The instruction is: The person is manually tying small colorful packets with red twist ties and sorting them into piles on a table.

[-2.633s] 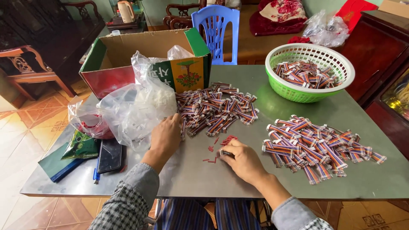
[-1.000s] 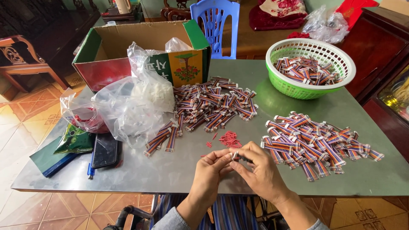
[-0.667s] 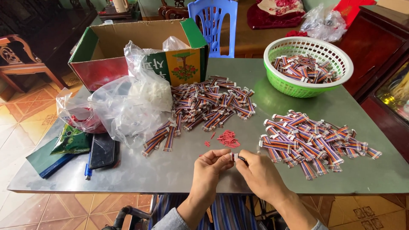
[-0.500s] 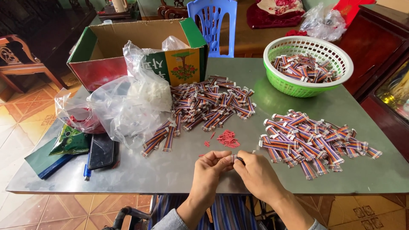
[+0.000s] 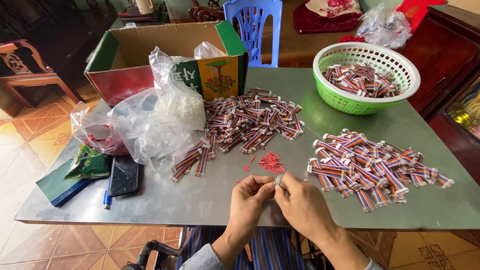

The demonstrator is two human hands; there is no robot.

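Both hands meet near table edge.

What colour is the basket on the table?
The basket is green with a white rim, clearest in the head view.

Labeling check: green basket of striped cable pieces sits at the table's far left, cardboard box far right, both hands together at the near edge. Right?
Not quite. The head view shows the green basket at the table's far right and the cardboard box at the far left. The left hand and right hand do meet at the near edge.
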